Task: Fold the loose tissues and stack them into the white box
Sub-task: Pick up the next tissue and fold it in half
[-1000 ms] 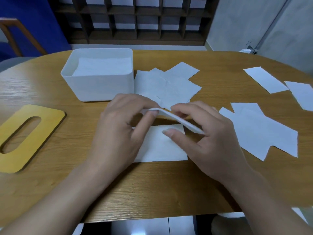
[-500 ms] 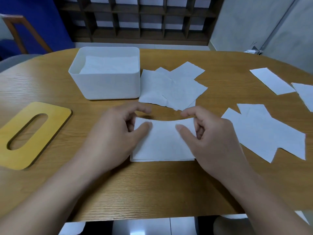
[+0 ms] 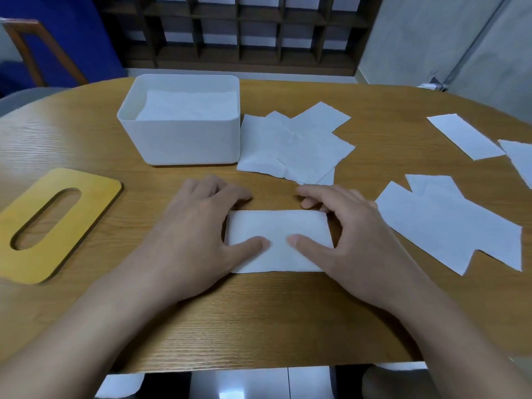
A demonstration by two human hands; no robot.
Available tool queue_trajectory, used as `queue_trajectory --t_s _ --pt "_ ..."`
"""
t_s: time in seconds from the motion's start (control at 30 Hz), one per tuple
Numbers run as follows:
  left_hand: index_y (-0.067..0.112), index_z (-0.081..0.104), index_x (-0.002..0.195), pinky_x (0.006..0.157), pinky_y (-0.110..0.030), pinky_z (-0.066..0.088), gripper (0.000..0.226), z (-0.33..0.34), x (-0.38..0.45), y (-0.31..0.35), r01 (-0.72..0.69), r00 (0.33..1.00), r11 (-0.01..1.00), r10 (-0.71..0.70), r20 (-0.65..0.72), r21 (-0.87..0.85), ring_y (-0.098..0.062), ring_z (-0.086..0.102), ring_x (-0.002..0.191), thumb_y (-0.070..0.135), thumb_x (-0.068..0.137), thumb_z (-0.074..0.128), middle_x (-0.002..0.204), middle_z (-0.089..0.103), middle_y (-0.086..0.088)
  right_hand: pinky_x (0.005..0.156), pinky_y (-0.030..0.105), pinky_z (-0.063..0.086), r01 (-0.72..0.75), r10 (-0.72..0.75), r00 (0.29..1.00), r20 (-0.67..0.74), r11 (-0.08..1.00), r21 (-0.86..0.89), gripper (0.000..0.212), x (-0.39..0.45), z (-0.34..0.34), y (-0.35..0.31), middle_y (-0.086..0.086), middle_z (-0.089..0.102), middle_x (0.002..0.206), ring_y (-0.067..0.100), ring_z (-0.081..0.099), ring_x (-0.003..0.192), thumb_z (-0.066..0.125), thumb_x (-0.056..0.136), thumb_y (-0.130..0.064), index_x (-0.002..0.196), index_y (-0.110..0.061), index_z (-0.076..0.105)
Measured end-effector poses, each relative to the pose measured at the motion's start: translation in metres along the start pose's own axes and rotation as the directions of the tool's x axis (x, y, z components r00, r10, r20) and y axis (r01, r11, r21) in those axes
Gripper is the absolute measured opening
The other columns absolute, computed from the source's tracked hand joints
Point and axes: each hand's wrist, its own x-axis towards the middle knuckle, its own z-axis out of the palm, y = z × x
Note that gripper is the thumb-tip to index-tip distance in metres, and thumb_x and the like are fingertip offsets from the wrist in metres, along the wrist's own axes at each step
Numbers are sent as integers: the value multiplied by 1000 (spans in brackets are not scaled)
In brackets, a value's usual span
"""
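Under both my hands stretches the wooden table (image 3: 288,321), the broadest thing I see. Beyond my left hand (image 3: 195,237) and a little to its left stands the white box (image 3: 184,139), open at the top, with flat tissues stacked inside it. Well to the left of that hand lies the yellow lid (image 3: 51,226) with its long oval slot, flat on the wood. To the right of my right hand (image 3: 362,240) a spread of loose tissues (image 3: 449,223) overlaps itself, its near edge just beside my knuckles. Another loose heap (image 3: 296,145) lies beyond my fingertips, touching the box's right wall. Farther right, two more sheets (image 3: 466,136) sit near the table's edge. Between my hands rests the folded tissue (image 3: 276,228), a neat rectangle lying flat. My left hand is spread and relaxed, its thumb pressing the tissue's near left part; my right hand is likewise spread, thumb pressing the near right part, fingers resting past the far right corner. Neither hand pinches anything.
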Motion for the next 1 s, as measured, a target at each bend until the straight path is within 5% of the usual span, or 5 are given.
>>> queue_trajectory --t_s 0.37,0.47,0.57,0.83,1.0 --pt "33 63 94 77 -30 42 27 6 4 2 13 1000 942 -11 9 -337 1 54 96 49 89 84 96 65 21 91 33 42 46 -47 999 16 997 66 22 2 6 -4 -12 63 92 6 58 98 79 95 -42 87 -30 63" --pt "20 66 100 74 -35 52 20 11 8 11 -14 997 657 -44 -57 -754 -13 67 82 13 96 84 89 75 5 64 30 52 -37 81 993 -86 904 426 17 2 0 -10 -4 70 83 9 65 72 86 92 -27 94 -25 70" --pt "5 64 119 89 -44 59 27 14 11 24 -113 982 409 -95 -166 -905 -25 73 95 -3 97 77 107 80 -17 77 44 64 -11 192 963 -188 729 684 29 8 1 -16 -3 77 101 19 76 88 88 91 -16 113 -30 72" --pt "0 63 113 84 -31 60 20 30 20 22 -130 957 399 -187 -220 -907 -19 75 94 -4 99 75 107 82 -14 87 66 62 39 235 941 -243 640 768 55 18 20 -21 -13 72 125 36 74 101 77 98 -8 141 -38 58" --pt "7 61 111 69 -30 51 32 30 17 19 -107 941 472 -235 -242 -875 -17 65 80 -3 90 83 90 72 -1 84 48 64 29 197 957 -211 661 750 64 17 24 -22 -5 73 121 25 76 99 75 99 -3 148 -36 50"
